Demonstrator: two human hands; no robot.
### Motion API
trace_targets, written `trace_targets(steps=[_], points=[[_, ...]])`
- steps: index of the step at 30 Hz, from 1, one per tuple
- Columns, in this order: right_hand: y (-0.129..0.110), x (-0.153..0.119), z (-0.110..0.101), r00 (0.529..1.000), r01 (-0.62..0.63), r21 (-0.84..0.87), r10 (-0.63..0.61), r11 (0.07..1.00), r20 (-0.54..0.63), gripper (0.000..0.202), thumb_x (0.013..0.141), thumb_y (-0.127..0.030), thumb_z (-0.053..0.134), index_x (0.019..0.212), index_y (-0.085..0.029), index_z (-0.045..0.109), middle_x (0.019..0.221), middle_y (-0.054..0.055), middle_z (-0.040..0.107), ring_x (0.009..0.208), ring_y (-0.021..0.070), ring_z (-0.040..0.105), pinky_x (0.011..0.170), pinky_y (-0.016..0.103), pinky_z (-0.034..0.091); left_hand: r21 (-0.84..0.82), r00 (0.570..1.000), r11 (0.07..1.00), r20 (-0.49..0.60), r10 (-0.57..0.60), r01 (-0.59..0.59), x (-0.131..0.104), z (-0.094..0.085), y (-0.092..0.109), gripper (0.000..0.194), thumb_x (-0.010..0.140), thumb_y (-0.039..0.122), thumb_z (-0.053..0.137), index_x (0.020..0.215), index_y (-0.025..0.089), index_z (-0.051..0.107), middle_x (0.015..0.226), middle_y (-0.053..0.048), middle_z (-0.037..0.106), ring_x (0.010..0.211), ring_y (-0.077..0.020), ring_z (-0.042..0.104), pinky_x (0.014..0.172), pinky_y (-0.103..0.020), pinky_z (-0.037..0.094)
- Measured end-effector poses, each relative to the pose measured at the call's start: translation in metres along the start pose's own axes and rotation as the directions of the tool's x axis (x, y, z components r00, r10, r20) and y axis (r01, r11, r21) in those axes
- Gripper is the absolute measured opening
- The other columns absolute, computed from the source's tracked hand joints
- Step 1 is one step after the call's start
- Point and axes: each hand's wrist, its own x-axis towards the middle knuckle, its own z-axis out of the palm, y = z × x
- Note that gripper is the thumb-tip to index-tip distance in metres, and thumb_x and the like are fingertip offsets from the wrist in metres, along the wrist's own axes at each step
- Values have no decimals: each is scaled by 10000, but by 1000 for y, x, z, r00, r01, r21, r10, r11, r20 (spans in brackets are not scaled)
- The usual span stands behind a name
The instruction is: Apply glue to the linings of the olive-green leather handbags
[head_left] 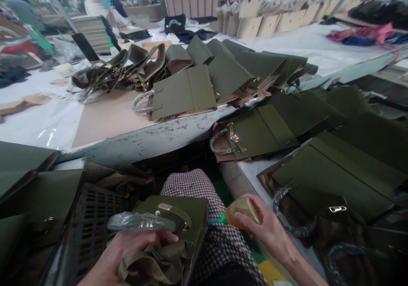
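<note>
An olive green handbag [194, 207] rests on my lap, brown paper [153, 262] bulging from its opening. Its handle [140, 221] is wrapped in clear plastic, and gold-coloured metal fittings show on the flap. My left hand [137, 245] grips the bag near the handle, fingers bent over its upper part; the thumb is hidden. In my right hand [266, 220] is a squeeze bottle [244, 213] of amber liquid, lying on its side. The bottle's green nozzle [219, 219] points left, its thin tip at the bag's right edge.
A plastic crate [95, 218] stands left of my lap, beside more green bags [51, 209]. Similar bags [338, 167] lie stacked on the right. Ahead, a white-covered table [105, 131] carries a row of green bags [185, 92] and cream bags [267, 24]. A person [105, 5] is beyond it.
</note>
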Motion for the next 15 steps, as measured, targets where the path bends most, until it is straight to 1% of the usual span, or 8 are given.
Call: trace_targets(steps=[2, 3, 5, 6, 8, 9, 12, 15], points=[[0, -2, 2, 1000, -2, 3, 2, 1000, 17, 559, 768, -578, 713, 1193, -219, 654, 1031, 81, 761, 808, 272, 727, 555, 332, 582, -39, 1000, 999, 13, -17, 17, -3, 3, -2, 137, 787, 203, 827, 868, 298, 772, 1161, 32, 851, 1054, -228, 812, 922, -240, 626], [0, -2, 3, 1000, -7, 6, 7, 1000, 30, 564, 765, -575, 711, 1195, -214, 654, 1044, 88, 759, 819, 276, 726, 552, 333, 581, -63, 1000, 998, 3, -27, 27, -3, 4, -3, 127, 789, 235, 848, 872, 302, 779, 1164, 28, 851, 1043, -232, 817, 914, -249, 635], [0, -2, 5, 999, -15, 6, 14, 1000, 48, 575, 762, -568, 709, 1201, -201, 654, 1044, 100, 756, 799, 276, 721, 529, 334, 570, -85, 999, 996, 9, -35, 36, -2, 4, -4, 85, 806, 305, 865, 855, 303, 795, 1167, 21, 852, 1048, -233, 817, 929, -249, 634], [-1, -2, 6, 998, -19, 5, 18, 1000, 53, 574, 761, -561, 712, 1203, -199, 654, 1036, 100, 756, 778, 272, 718, 518, 334, 564, -84, 999, 996, 35, -38, 41, -1, 3, -4, 67, 813, 319, 868, 844, 306, 809, 1150, 26, 857, 1051, -224, 817, 942, -231, 622], [-1, -2, 7, 998, -28, 4, 28, 1000, 53, 543, 769, -541, 723, 1197, -211, 661, 1004, 85, 761, 732, 259, 712, 506, 329, 552, -87, 995, 994, 88, -54, 62, 3, 0, 0, 26, 837, 294, 850, 835, 319, 845, 1122, 38, 863, 1064, -209, 813, 969, -201, 599], [-1, -2, 7, 998, -33, 5, 33, 999, 50, 522, 775, -530, 730, 1189, -220, 667, 980, 75, 764, 710, 252, 709, 502, 327, 547, -94, 990, 991, 114, -80, 91, 5, -2, 4, 69, 858, 272, 827, 844, 330, 861, 1115, 43, 864, 1064, -207, 814, 972, -200, 598], [0, -2, 7, 998, -53, 11, 53, 999, 41, 479, 791, -518, 740, 1174, -238, 677, 902, 47, 767, 646, 240, 699, 479, 319, 528, -135, 969, 962, 111, -222, 236, 9, -5, 17, 245, 930, 203, 696, 937, 358, 885, 1106, 42, 862, 1047, -229, 823, 968, -267, 633], [3, -2, 8, 997, -75, 20, 75, 997, 26, 473, 812, -532, 723, 1185, -244, 673, 877, 37, 766, 578, 225, 679, 445, 315, 508, -186, 940, 923, 120, -320, 337, 10, -5, 24, 305, 931, 176, 650, 990, 355, 890, 1111, 24, 857, 1074, -265, 819, 950, -320, 660]])
